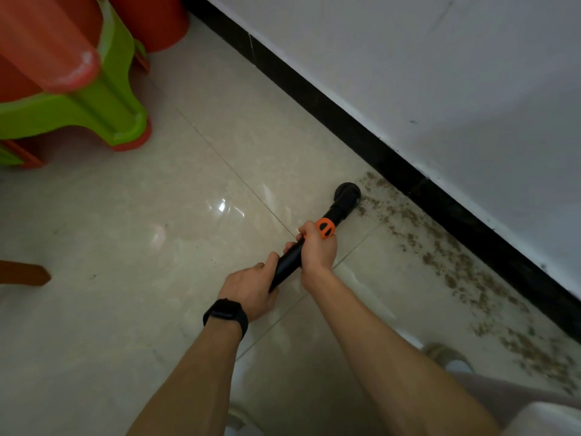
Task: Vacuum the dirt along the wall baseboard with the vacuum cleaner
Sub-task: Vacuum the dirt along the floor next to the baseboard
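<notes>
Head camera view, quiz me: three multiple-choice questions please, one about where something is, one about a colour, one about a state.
1. Where is the nozzle? A) at the far end of the dirt, short of the baseboard B) raised in the air C) on top of the baseboard
2. The collar on the wand is: A) green B) orange C) white
3. How is the wand held? A) by nobody B) by one hand C) by both hands
Answers: 1 A, its head sits where the dirt begins; 2 B, the ring shows orange; 3 C, the left hand and right hand both grip the tube.
</notes>
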